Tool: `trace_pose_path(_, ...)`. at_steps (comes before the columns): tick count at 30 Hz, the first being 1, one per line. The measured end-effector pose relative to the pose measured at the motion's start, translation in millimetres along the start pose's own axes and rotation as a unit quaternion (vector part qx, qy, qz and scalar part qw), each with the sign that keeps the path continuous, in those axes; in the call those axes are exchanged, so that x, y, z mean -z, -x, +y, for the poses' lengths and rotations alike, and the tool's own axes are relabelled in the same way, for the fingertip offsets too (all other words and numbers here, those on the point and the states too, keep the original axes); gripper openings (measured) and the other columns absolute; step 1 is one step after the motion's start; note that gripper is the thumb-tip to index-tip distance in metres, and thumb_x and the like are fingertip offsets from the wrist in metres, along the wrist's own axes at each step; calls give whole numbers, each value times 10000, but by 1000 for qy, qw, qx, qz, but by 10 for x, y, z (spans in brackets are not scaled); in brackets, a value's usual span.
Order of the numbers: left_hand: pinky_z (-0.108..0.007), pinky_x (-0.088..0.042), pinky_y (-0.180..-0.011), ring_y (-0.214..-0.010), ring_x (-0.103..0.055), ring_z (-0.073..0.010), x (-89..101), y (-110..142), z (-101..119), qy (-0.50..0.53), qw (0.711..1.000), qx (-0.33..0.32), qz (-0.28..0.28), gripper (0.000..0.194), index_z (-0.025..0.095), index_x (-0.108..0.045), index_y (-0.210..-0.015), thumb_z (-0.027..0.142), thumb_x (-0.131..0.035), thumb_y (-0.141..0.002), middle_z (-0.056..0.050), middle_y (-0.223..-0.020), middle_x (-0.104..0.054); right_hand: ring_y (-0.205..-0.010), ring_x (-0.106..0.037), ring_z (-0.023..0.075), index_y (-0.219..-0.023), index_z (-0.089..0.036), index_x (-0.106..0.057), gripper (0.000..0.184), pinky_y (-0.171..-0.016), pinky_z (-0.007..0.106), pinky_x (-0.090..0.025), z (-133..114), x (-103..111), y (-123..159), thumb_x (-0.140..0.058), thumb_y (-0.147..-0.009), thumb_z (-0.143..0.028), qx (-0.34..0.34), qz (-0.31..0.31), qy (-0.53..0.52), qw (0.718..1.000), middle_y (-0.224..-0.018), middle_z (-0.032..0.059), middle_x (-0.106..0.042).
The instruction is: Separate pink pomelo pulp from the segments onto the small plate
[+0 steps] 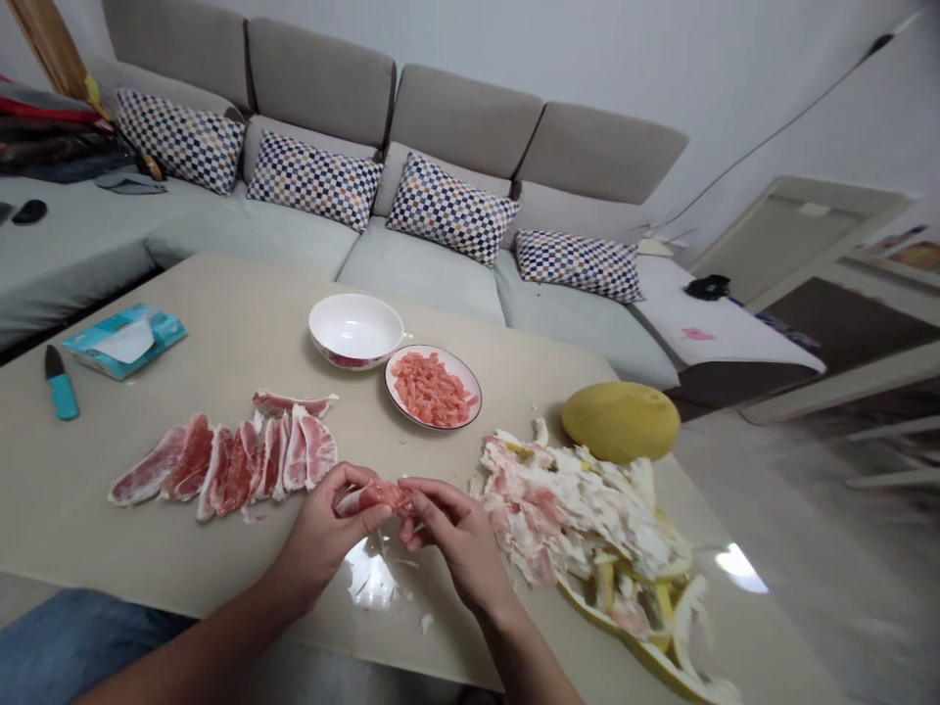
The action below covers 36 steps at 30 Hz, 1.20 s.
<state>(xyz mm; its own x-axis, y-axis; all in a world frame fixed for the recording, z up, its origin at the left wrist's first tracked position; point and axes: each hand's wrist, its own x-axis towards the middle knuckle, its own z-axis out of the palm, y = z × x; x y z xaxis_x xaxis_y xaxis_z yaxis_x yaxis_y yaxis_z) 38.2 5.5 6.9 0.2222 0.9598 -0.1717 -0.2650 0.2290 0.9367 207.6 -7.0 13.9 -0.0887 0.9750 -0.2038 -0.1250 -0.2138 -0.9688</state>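
Note:
Between my two hands, above the near part of the table, is a pink pomelo segment (376,494) with its flesh partly bared. My left hand (334,529) grips its left end, thumb across the front. My right hand (451,534) pinches the right end with thumb and fingertips. To the left lies a row of pomelo segments (242,460) with whitish membranes on. Beyond my hands stands a plate (476,403) with a dark rim, heaped with peeled pink pomelo flesh (430,389). A white bowl (356,328) sits just behind it, its visible inside bare.
Right of my hands spreads a pile of white membranes and pith (573,504) over yellow peel (661,656). A whole pomelo (621,421) rests behind it. At far left are a tissue pack (124,340) and a teal-handled knife (63,387). A sofa (418,269) runs along the far side.

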Motion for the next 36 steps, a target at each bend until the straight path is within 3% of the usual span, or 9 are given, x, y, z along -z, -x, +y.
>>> trace_pose_path(10,-290,-488,-810,-914,-607,-168,-19,-17,-41,-15,998,-64,-23,181,188,-556,-780,189,-728,-723,-18,-969,-552,-553,-637,129,-976,-171,-691,305,-556,246,-551,-2,-28,17,-685,-807,-424,12,22,13,1000,-618,2,-668)
trace_pose_path(16,-266,-475,-809,-906,-605,-149,18,-25,-54,-24,998,-40,-34,185,197,-551,-823,196,-720,-746,-11,-974,-567,-526,-626,103,-922,-165,-672,283,-490,209,-528,-18,34,-23,-703,-782,-409,-57,-20,-69,996,-711,4,-680)
trace_pose_path(24,-277,-490,-792,-890,-613,-162,-29,-18,-62,-37,995,-80,-40,158,192,-584,-780,127,-713,-716,-17,-947,-567,-485,-597,96,-866,-147,-638,347,-489,207,-519,-62,-22,3,-747,-726,-446,-26,4,7,1000,-582,-20,-641)
trace_pose_path(29,-277,-488,-793,-874,-619,-156,-12,-12,-45,-22,998,-45,-41,171,190,-588,-782,180,-742,-710,-12,-949,-578,-468,-592,93,-838,-133,-676,316,-476,199,-506,-29,51,-35,-748,-732,-422,-51,-21,-12,998,-568,-4,-657)
trace_pose_path(36,-237,-471,-781,-877,-616,-136,2,10,39,13,999,19,-48,198,200,-589,-817,230,-763,-728,7,-947,-628,-412,-526,44,-795,-112,-713,243,-383,133,-432,34,104,-85,-795,-698,-320,-104,-50,-157,981,-619,15,-681)
